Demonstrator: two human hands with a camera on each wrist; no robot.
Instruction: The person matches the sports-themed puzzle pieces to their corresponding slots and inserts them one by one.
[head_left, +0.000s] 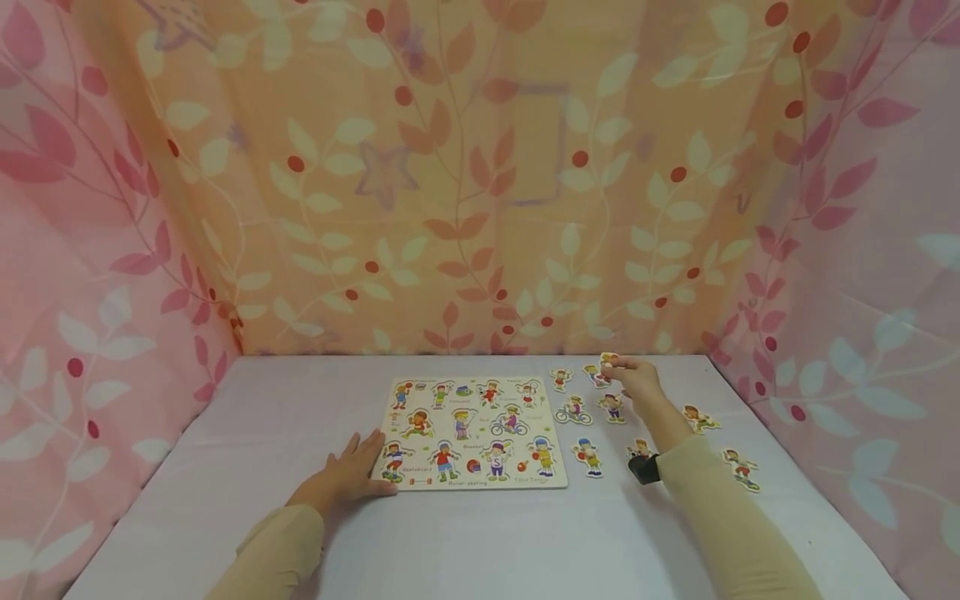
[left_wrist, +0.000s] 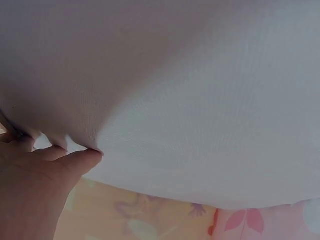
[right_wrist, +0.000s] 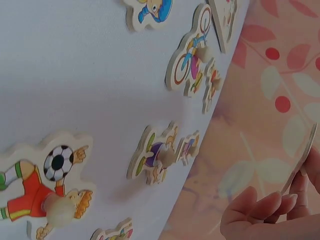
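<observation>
My left hand (head_left: 347,473) rests at the left edge of a wooden puzzle board (head_left: 480,483), its thumb along the near left corner. Printed on the board are figures of children doing sports. In the left wrist view the left hand (left_wrist: 45,175) has its fingers spread over the white cloth. Beyond the board's right side, my right hand (head_left: 636,379) pinches a wooden puzzle piece (head_left: 609,360) raised above the table. That piece shows edge-on in the right wrist view, between the thumb and fingers of the right hand (right_wrist: 270,212), its picture turned away.
Several knobbed pieces lie right of the board, among them a cyclist piece (head_left: 573,411), a blue-capped piece (head_left: 588,458) and a skateboarder piece (head_left: 741,469). A soccer piece (right_wrist: 45,185) lies under the right forearm. Patterned curtains (head_left: 480,208) stand around the white table (head_left: 480,550).
</observation>
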